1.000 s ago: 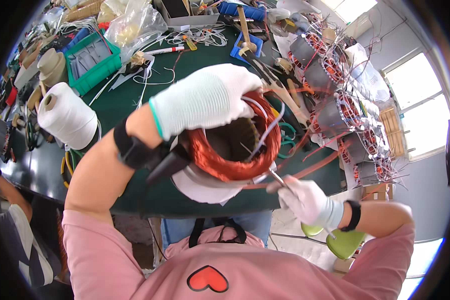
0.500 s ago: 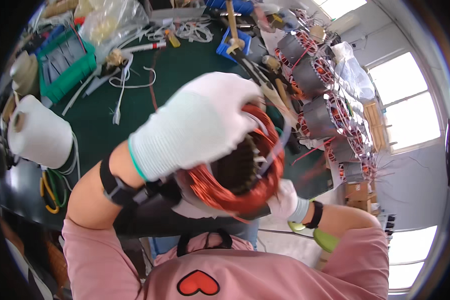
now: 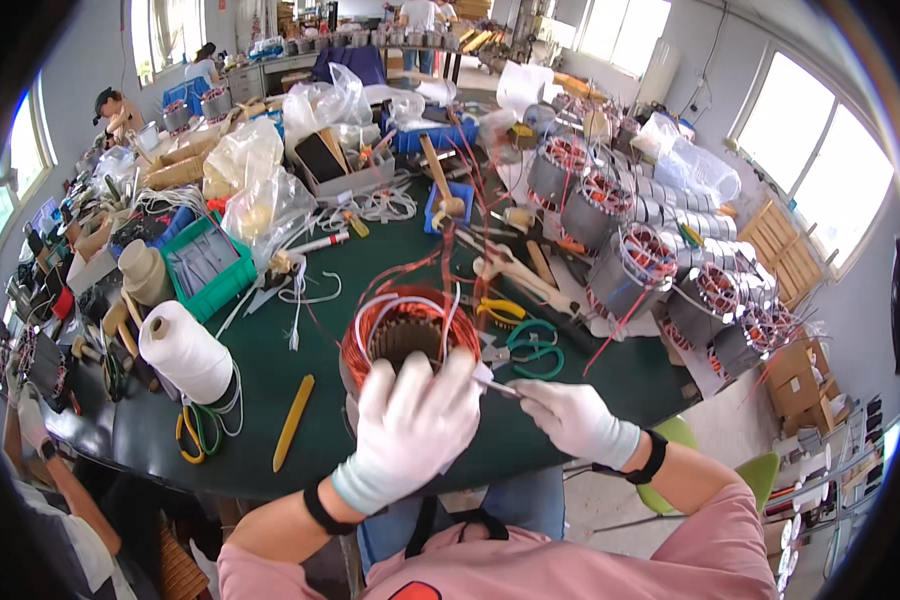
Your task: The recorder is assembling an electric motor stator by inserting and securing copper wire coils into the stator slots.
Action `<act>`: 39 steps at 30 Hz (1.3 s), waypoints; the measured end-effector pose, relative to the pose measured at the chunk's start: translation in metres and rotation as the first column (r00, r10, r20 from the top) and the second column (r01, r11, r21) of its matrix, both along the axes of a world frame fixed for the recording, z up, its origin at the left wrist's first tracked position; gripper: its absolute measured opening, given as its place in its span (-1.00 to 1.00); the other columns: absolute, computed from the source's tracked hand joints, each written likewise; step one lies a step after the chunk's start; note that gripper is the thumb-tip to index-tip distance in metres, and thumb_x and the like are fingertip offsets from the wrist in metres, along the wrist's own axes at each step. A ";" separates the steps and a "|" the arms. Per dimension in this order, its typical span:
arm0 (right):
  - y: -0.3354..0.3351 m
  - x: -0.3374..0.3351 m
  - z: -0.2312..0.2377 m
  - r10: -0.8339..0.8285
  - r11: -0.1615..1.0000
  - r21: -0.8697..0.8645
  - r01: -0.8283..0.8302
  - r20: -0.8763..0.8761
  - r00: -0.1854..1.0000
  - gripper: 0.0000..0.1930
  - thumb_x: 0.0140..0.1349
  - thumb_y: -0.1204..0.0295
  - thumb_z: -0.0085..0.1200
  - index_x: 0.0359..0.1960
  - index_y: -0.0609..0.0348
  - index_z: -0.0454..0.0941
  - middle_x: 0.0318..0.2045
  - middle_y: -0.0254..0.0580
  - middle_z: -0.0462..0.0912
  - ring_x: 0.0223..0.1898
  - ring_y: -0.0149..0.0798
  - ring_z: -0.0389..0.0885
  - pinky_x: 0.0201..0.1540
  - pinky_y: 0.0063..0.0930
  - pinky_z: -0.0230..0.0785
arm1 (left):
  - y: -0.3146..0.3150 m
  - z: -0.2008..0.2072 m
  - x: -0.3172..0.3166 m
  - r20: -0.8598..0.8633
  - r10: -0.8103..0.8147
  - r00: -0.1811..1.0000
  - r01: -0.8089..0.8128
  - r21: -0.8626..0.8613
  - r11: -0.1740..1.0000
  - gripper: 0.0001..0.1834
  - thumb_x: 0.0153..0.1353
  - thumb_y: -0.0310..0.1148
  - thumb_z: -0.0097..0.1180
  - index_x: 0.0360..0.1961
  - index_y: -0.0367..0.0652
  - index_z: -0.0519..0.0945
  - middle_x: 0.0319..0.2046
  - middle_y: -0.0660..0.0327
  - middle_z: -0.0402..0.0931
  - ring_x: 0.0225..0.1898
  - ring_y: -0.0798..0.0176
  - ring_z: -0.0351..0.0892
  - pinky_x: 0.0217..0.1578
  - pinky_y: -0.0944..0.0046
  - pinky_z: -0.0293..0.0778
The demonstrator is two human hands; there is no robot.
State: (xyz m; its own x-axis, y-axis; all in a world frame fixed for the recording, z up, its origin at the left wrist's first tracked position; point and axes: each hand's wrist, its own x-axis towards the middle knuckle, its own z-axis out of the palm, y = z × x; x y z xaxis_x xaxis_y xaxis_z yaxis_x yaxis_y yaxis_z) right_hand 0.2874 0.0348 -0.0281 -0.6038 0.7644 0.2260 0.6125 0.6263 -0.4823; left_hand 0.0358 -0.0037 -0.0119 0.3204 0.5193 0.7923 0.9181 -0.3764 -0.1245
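A motor stator [image 3: 348, 350] stands on the table before me, its slotted bore facing up. Red-brown copper windings ring its top, with white sleeving and red leads rising from them. My left hand [image 3: 415, 425], in a white glove, lies over the near rim with its fingers bent onto the windings. A small white strip [image 3: 482, 374] shows beside its fingertips. My right hand [image 3: 580, 420], also gloved, pinches a thin metal tool [image 3: 502, 388] whose tip points at the stator's right side. What the tip touches is hard to make out.
Green-handled scissors [image 3: 536, 350] and yellow-handled pliers [image 3: 502, 310] lie right of the stator. A yellow flat stick [image 3: 293, 422], a white thread cone [image 3: 185, 350] and a green bin [image 3: 210, 270] are leftward. Several wound stators [image 3: 630, 265] line the right. A co-worker's hand [image 3: 32, 418] shows far left.
The stator, tilted under my left hand before, now stands upright. My left hand has moved to its near rim, and my right hand now holds a thin tool. The view has lifted.
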 end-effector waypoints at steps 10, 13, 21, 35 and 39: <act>-0.069 0.061 0.032 -0.386 0.830 -0.422 0.365 0.037 0.922 -0.63 0.37 0.61 -0.01 0.18 0.22 0.60 -0.28 -0.04 0.68 -0.41 -0.22 0.66 -0.26 -0.42 0.52 | -0.008 -0.015 -0.063 0.039 -0.181 0.983 0.185 -0.279 0.942 -0.56 -0.14 -0.25 0.44 -0.12 0.19 0.77 0.40 0.14 0.35 0.41 -0.32 0.21 0.31 -0.27 0.22; -0.085 0.068 0.034 -0.304 0.900 -0.342 0.271 -0.046 0.952 -0.54 0.33 0.66 -0.01 0.27 0.20 0.57 -0.37 -0.07 0.64 -0.43 -0.17 0.65 -0.27 -0.42 0.51 | -0.002 -0.015 -0.084 0.009 -0.254 0.967 0.239 -0.372 0.897 -0.48 -0.27 -0.33 0.49 -0.13 0.25 0.78 0.38 0.12 0.36 0.44 -0.25 0.19 0.33 -0.19 0.26; -0.059 0.021 0.060 -0.069 0.965 -0.239 0.111 0.179 0.982 -0.49 0.35 0.68 0.00 0.32 0.06 0.54 -0.48 -0.05 0.52 -0.47 -0.06 0.56 -0.34 -0.33 0.44 | -0.011 -0.031 -0.054 -0.010 -0.155 0.988 0.148 -0.229 0.962 -0.58 -0.19 -0.21 0.47 -0.18 0.33 0.77 0.29 0.25 0.44 0.32 -0.08 0.32 0.33 -0.17 0.23; -0.008 -0.021 0.070 -0.202 0.485 -0.861 0.153 0.060 0.977 -0.68 0.55 0.46 -0.13 0.16 0.26 0.62 -0.59 -0.34 0.41 -0.52 -0.47 0.37 -0.42 -0.47 0.33 | 0.020 -0.059 -0.005 0.123 -0.130 0.984 0.110 0.158 0.981 -0.75 -0.08 -0.34 0.48 -0.35 0.20 0.68 0.18 0.13 0.53 0.02 0.09 0.48 0.13 0.02 0.32; 0.005 -0.030 0.054 -0.127 0.648 -0.758 0.074 -0.012 0.992 -0.69 0.56 0.43 -0.15 0.10 0.28 0.61 -0.59 -0.26 0.45 -0.54 -0.41 0.45 -0.41 -0.43 0.38 | 0.012 -0.049 -0.010 0.093 -0.089 0.992 0.075 0.152 0.986 -0.69 -0.05 -0.37 0.44 -0.23 0.17 0.69 0.19 0.13 0.52 0.04 0.08 0.47 0.14 0.05 0.31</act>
